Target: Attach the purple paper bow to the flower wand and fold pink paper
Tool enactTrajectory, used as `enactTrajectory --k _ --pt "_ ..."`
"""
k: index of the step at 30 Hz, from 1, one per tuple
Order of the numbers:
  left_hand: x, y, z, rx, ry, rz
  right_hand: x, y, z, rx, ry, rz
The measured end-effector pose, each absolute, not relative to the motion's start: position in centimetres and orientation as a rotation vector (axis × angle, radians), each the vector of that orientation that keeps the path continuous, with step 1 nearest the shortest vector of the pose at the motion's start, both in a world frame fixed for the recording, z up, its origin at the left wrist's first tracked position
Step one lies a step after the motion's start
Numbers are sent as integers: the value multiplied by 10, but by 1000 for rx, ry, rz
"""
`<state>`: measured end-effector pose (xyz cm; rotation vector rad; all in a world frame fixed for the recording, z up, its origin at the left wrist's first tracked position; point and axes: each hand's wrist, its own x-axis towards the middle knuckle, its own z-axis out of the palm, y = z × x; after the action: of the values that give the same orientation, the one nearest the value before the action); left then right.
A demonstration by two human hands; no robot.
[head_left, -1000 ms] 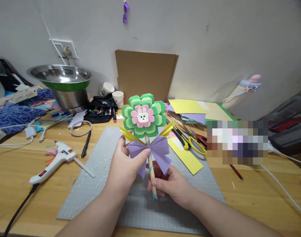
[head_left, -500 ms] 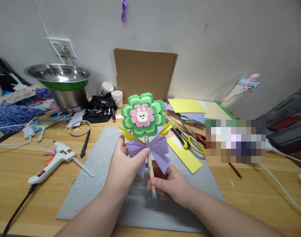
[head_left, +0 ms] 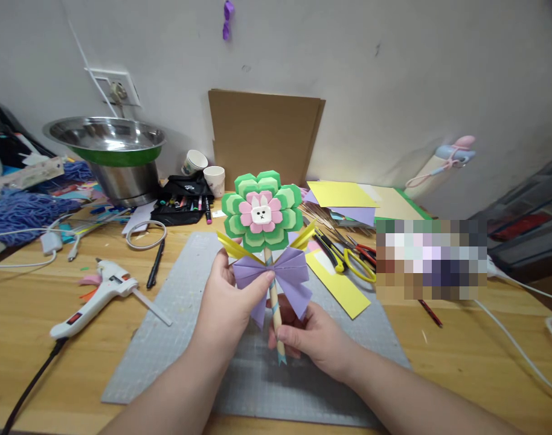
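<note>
A paper flower wand point(head_left: 282, 240) stands nearly upright before me, above the grey cutting mat point(head_left: 167, 356). Its head has green outer petals, pink inner petals and a white bunny face. Below the head are folded yellow paper pieces and a purple paper bow point(head_left: 292, 275) on a stick wound with a blue stripe. My left hand point(head_left: 231, 296) grips it at the bow, thumb pressed near the bow's middle. Lower down, my right hand point(head_left: 310, 335) pinches the stick near its tip. The fingers behind the wand are partly hidden.
On the left lie a white glue gun point(head_left: 97, 296) and a black pen point(head_left: 156, 264). A steel bowl point(head_left: 104, 136) stands behind them. Yellow-handled scissors point(head_left: 360, 269), a utility knife point(head_left: 330, 251) and a yellow paper strip point(head_left: 339, 287) lie to the right. Brown cardboard point(head_left: 264, 136) leans against the wall.
Both hands hold the flower wand in practically the same pose. The whole view has shifted very slightly; nothing was picked up or let go.
</note>
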<state>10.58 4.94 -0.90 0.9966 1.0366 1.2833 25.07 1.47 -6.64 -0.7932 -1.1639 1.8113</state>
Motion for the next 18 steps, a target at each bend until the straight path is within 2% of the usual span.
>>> enactTrajectory --k 18 --pt "104 49 -11 1016 1012 1278 252 15 -70 -859 -1146 1821"
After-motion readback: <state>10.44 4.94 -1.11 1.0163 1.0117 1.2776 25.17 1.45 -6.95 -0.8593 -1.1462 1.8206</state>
